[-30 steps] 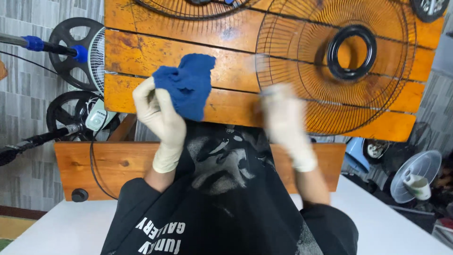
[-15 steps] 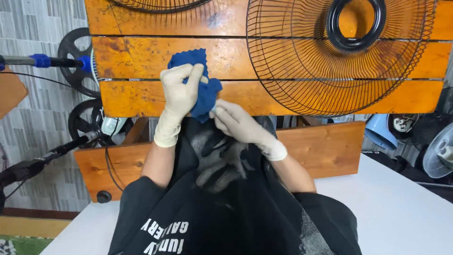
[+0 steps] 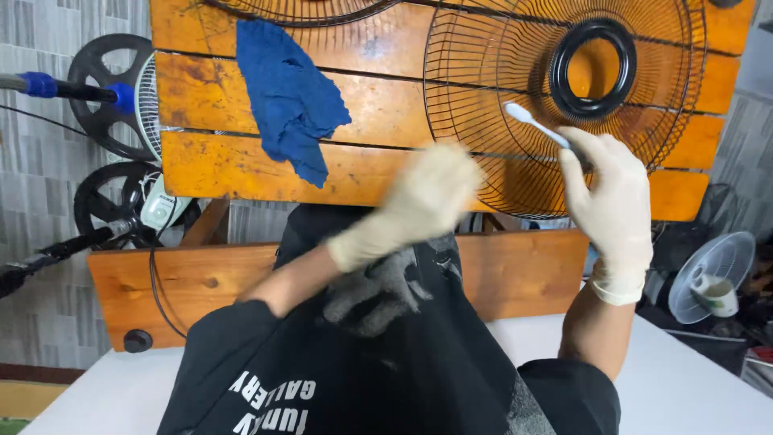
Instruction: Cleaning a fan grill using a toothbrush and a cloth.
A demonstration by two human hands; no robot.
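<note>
Now the blue cloth (image 3: pixel 290 97), gripped in both gloved hands half a second ago, lies dropped left of the wire fan guard (image 3: pixel 564 105) on the orange plank table (image 3: pixel 241 169). One left hand (image 3: pixel 427 201), blurred, grip unreadable, crosses below the guard. One right hand (image 3: pixel 608 201) pinches a single white toothbrush (image 3: pixel 535 125) against the guard: brushing seems underway.

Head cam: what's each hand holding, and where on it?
Right hand grips a white toothbrush by its handle end, head pointing up-left over the wire fan guard. Left hand is motion-blurred and looks empty. Blue cloth lies on the table.
</note>
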